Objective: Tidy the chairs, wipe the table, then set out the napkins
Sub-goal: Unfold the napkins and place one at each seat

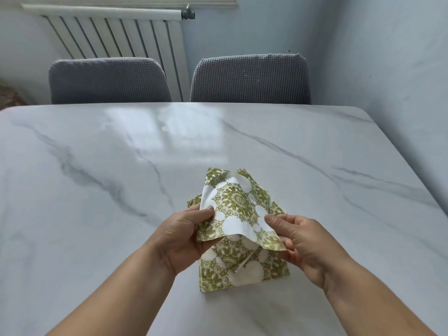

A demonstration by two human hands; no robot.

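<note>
Over the white marble table (pixel 97 190) I hold a small stack of white napkins (pixel 237 209) printed with green ornaments. My left hand (pixel 184 236) pinches the stack's left edge, thumb on top. My right hand (pixel 303 241) pinches the right corner of the top napkin, which is lifted and curled away from the others. The lower napkins (pixel 242 267) hang down to the table surface beneath my hands. Two grey fabric-covered chairs (pixel 109 81) (pixel 249 78) stand pushed in at the far side of the table.
A white radiator (pixel 116 35) hangs on the pale blue wall behind the left chair. The wall (pixel 400 69) runs close along the table's right edge. A patterned patch (pixel 9 95) shows at the far left.
</note>
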